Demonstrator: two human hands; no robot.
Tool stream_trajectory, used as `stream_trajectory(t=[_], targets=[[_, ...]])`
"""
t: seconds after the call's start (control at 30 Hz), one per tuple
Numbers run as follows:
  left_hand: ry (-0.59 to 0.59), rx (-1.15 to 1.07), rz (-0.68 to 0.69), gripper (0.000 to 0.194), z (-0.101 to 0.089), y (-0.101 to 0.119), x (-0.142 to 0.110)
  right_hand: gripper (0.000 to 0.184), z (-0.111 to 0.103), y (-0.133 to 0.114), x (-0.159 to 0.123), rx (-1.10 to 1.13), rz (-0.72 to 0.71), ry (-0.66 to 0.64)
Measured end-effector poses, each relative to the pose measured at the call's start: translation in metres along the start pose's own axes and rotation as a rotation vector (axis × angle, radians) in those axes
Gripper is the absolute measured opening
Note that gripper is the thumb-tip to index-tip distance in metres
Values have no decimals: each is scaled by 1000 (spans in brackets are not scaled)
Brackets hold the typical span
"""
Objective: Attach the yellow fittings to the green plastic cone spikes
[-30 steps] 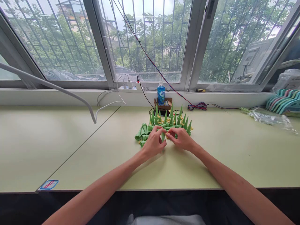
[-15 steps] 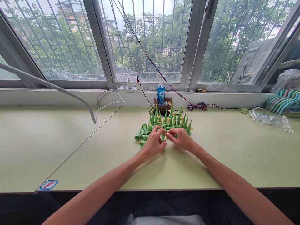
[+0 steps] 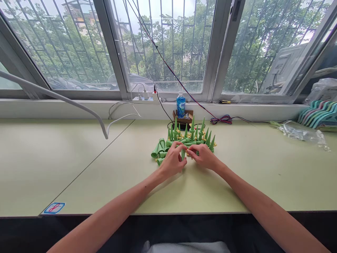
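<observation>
Green cone (image 3: 183, 154), at clock centre, gripped in left hand (image 3: 172, 160), small yellow fitting (image 3: 187, 151) seemingly pinched by right hand (image 3: 202, 156), apparently unfinished; upright cones (image 3: 192, 131) toward twelve o'clock, seemingly done; lying cones (image 3: 161, 147) toward ten o'clock, perhaps pending.

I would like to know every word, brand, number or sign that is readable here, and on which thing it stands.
"8", perhaps: a red handwritten mark in a blue outline, on the sticker at the table's front edge.
Bottle: pale lettering on blue, too blurred to read.
Pale unit outdoors: a label-like patch, too blurred.
Green cone in the left hand: no lettering visible.
</observation>
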State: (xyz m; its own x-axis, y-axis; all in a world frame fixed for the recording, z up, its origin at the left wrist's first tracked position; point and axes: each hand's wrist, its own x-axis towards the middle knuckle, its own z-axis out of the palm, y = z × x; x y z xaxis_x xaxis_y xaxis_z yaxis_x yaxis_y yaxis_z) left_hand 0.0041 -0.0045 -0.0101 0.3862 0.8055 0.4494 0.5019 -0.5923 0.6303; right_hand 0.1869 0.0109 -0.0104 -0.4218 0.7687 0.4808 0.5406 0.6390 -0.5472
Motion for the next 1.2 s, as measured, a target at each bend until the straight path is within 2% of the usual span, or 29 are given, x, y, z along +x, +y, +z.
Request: stream_trajectory(t=[0.27, 1.2], targets=[[-4, -6, -5, 24, 0, 1, 0, 19, 0, 0, 0, 2, -2, 3], [-15, 0, 4, 26, 1, 0, -1, 25, 1, 2, 0, -9, -3, -9]])
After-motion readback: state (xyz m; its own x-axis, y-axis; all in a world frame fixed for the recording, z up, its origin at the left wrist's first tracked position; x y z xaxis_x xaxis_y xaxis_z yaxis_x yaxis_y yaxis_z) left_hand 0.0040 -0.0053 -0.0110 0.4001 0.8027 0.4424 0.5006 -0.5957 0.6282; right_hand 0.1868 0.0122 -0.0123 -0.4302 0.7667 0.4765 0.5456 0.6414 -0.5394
